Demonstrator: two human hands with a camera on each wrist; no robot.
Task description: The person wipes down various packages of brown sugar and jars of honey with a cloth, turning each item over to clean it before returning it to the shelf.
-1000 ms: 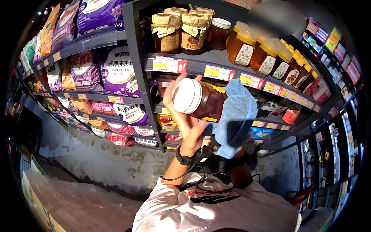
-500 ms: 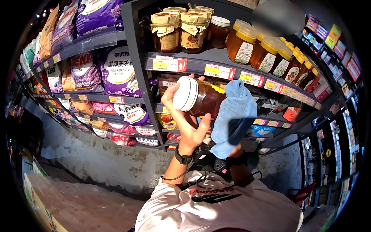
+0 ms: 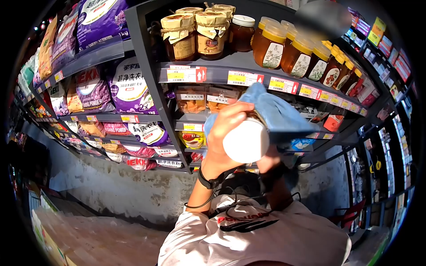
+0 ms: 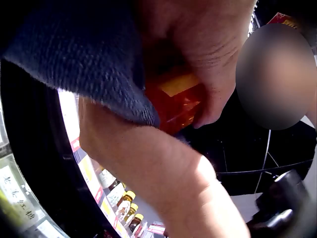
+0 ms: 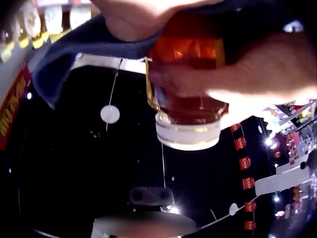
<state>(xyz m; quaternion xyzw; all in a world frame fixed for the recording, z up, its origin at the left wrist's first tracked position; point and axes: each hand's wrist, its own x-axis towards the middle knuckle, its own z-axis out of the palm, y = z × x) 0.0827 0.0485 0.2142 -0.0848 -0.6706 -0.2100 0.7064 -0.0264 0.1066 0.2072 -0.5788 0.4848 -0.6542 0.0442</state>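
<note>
In the head view my left hand grips a jar of dark amber contents, its white lid turned toward the camera. The blue cloth wraps round the jar's far side, held by my right hand, whose fingers are mostly hidden. The left wrist view has the jar's orange side between the cloth and my left thumb. Seen from the right wrist, the jar hangs lid down, with left-hand fingers across its side and the cloth against its base.
Honey jars with yellow lids and paper-covered jars stand on the shelf just beyond my hands. Bags of washing powder fill the shelves at left. A plastic-covered stack lies at lower left.
The jar has tipped from lying sideways to lid toward the camera, and moved slightly right and down. The cloth has spread around its far side, and my hands have come closer together.
</note>
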